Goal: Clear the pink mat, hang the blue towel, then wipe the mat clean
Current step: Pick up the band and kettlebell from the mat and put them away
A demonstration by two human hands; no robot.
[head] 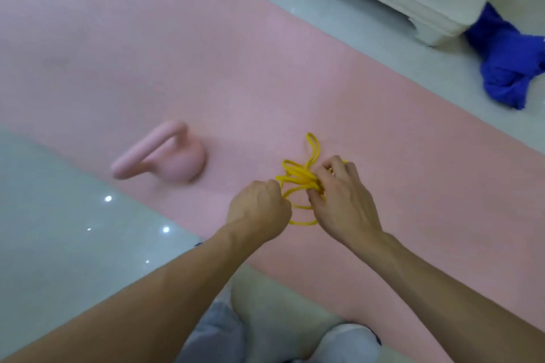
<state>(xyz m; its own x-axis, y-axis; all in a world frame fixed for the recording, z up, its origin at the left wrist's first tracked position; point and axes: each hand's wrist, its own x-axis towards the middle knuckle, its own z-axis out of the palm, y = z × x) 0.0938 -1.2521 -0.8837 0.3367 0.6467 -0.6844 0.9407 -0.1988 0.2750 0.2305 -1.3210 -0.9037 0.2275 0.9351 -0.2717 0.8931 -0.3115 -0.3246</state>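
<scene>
Over the pink mat (236,53), left hand (259,209) and right hand (342,200) both curl fingers around the yellow cord (298,178).

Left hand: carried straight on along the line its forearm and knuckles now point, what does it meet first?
The bundle of yellow cord loops, which the left hand seems to grip in its fist. Just beyond lies the right hand, pinching the same loops; the depth between them is unclear.
</scene>
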